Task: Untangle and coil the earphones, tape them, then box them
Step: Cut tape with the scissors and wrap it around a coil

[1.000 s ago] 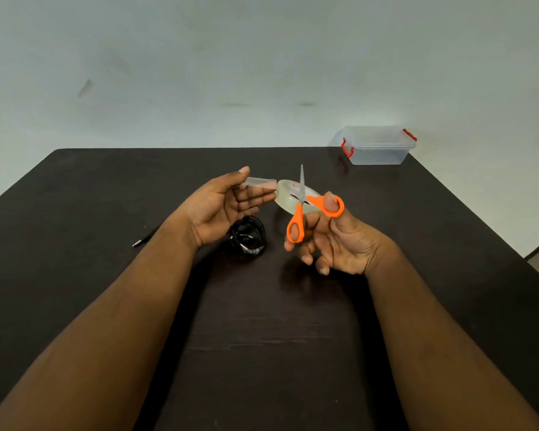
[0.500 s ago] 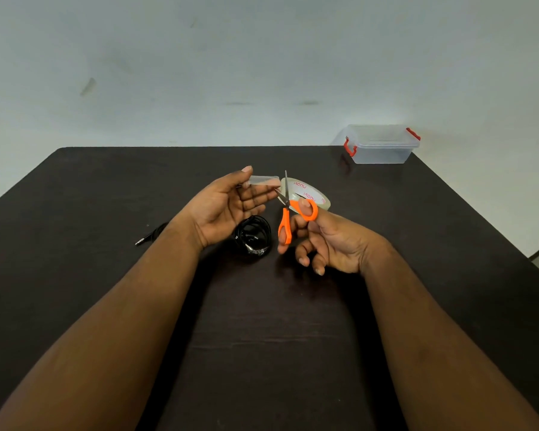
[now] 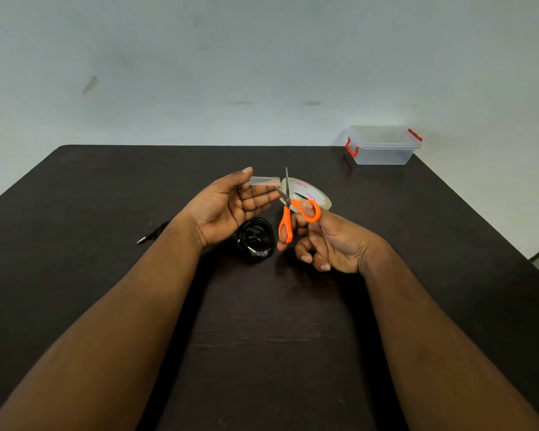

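Metal-tipped black cable end point(image 3: 148, 236) on dark wooden table point(image 3: 75, 275), well left of left hand point(image 3: 227, 206). Left hand raised, palm up, thumb and fingertips pinching free end of clear tape strip point(image 3: 263, 181). Coiled black earphones point(image 3: 255, 239) on table just below and right of that hand, between both wrists. Orange-handled scissors point(image 3: 291, 209) gripped in right hand point(image 3: 330, 241), thumb through one loop, blades parted around strip. Clear tape roll with red lettering point(image 3: 310, 194) just behind scissors, against right-hand fingers. Clear plastic box with red latches point(image 3: 383, 146) far beyond right hand, at table's back corner.
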The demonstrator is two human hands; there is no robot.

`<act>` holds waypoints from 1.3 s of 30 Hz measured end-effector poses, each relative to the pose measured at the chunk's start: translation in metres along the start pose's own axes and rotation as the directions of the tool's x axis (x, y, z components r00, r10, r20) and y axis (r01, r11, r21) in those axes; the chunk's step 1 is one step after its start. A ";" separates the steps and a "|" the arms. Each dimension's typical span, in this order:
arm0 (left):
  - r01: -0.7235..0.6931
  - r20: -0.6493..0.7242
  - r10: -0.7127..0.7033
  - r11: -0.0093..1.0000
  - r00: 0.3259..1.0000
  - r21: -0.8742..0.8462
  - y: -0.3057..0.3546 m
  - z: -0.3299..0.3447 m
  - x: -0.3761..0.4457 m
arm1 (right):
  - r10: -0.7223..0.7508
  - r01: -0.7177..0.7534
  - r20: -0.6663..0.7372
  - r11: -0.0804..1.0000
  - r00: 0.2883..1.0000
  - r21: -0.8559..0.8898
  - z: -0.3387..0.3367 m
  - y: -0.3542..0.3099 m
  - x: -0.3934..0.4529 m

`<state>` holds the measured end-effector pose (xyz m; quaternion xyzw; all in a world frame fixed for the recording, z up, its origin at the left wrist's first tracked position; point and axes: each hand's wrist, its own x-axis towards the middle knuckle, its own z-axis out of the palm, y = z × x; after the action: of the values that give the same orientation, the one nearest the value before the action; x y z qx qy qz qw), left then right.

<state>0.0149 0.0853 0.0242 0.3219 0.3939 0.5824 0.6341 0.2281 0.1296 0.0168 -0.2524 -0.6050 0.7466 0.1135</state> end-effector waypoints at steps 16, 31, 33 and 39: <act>0.003 0.043 0.001 0.994 0.999 -0.107 -0.002 -0.002 0.003 | 0.016 -0.016 -0.038 1.000 0.999 0.007 0.005 -0.002 0.001; 0.020 -0.012 -0.022 0.995 1.000 -0.099 -0.002 0.000 0.003 | 0.030 -0.029 -0.107 1.000 0.994 0.007 0.008 -0.003 0.003; 0.026 -0.024 -0.028 0.995 0.999 -0.093 -0.002 0.001 0.002 | 0.037 -0.037 -0.115 0.999 0.993 0.004 0.008 -0.004 0.003; 0.008 -0.034 -0.010 0.999 0.999 -0.054 -0.002 0.003 0.001 | 0.011 -0.013 -0.154 1.000 0.988 -0.018 0.009 -0.003 0.005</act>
<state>0.0182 0.0862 0.0239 0.2931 0.3902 0.5954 0.6382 0.2190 0.1249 0.0201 -0.3138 -0.5999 0.7199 0.1529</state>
